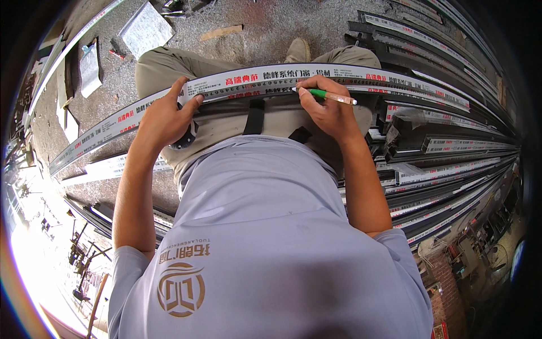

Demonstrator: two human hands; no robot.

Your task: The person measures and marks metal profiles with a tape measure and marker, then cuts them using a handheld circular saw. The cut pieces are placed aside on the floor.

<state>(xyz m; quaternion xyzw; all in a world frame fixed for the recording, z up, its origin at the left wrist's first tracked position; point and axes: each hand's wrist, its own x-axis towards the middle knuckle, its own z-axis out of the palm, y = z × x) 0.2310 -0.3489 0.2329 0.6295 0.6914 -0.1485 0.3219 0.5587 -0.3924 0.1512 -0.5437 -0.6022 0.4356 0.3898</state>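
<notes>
A long metal profile (132, 117), covered in white printed film, lies across my lap from left to right. My left hand (169, 116) grips it left of the middle, with the index finger stretched over the film and the thumb at the near edge. Under that hand, a dark rounded object (187, 137) is partly hidden, so I cannot make out its kind. My right hand (330, 107) holds a green and white marker pen (333, 96) between thumb and fingers. The pen's tip points left and is at the profile's near side; whether it touches cannot be seen.
Many similar film-covered profiles (451, 145) lie stacked along the right. A white sheet (147, 31), a strip of brown cardboard (222, 32) and a small red item (117, 54) lie on the grey floor ahead. Bright light washes out the lower left.
</notes>
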